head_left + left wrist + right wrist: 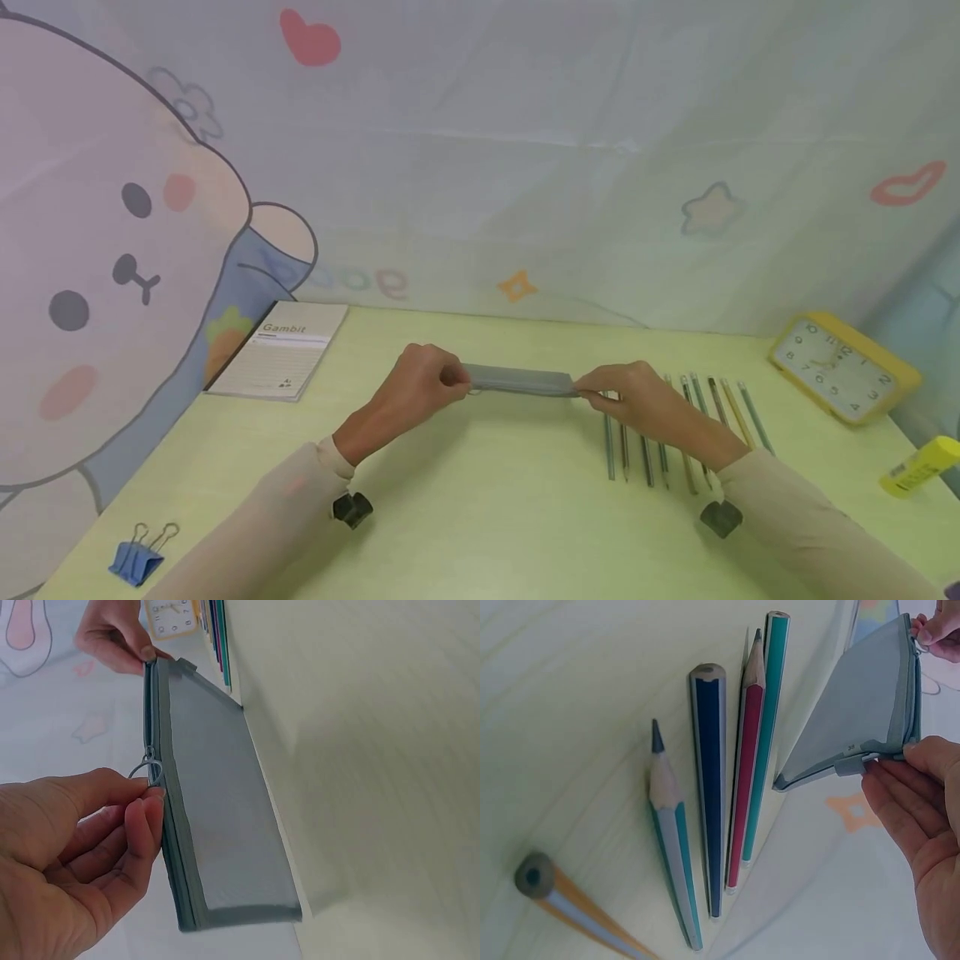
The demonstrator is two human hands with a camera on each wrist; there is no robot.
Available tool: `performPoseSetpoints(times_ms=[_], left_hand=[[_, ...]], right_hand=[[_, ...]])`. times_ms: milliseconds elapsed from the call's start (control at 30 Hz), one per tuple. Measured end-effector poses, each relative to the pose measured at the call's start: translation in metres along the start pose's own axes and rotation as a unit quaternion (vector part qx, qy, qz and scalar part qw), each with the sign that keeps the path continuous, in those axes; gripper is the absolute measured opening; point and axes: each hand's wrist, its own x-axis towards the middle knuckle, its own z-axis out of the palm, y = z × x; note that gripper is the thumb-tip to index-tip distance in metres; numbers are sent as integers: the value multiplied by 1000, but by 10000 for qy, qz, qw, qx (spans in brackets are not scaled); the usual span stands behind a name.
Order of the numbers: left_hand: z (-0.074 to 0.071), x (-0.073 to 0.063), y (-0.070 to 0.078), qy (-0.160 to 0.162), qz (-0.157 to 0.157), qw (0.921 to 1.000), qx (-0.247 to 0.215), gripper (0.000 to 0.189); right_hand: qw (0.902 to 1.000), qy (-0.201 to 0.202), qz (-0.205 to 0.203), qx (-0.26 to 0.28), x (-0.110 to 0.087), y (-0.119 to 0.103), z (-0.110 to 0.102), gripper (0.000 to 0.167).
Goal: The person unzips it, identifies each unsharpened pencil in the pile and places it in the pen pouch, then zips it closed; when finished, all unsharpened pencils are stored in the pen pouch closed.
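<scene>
A grey zip pouch (521, 381) with a see-through mesh side is held up by its top edge between both hands. My left hand (420, 387) pinches the zip's ring pull (155, 774) between thumb and fingers, with the slider partway along the zip in the left wrist view. At the opposite end, the right hand (637, 396) grips the top corner of the pouch, beside a small fabric tab (850, 765). The pouch's lower edge hangs close over the table. Several pencils, among them a red one (746, 772) and a dark blue one (710, 765), lie beneath the right forearm.
Back left on the table (510, 517) lies a notebook (281, 350). A blue binder clip (137, 562) sits at the front left. To the right are a yellow clock (840, 367) and a yellow glue stick (921, 467). A printed cloth (480, 167) hangs behind.
</scene>
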Motion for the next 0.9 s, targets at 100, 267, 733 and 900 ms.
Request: performPoseSetpoints(times_ms=[100,267,733,900], left_hand=[[-3,-1,-8,34,-20,10000,32,10],[-11,-2,-24,113,-216,9997,34,9],[-23,-18,-60,608,-1073,9923,-72,11],[-24,-18,-55,612,-1063,9922,-199,10]], right_hand=[[10000,-25,82,-33,-1,2,-1,25],[9998,9,62,-175,-4,6,-4,26],[9990,328,265,-172,-10,19,-8,25],[9979,362,367,-383,-8,20,-8,24]])
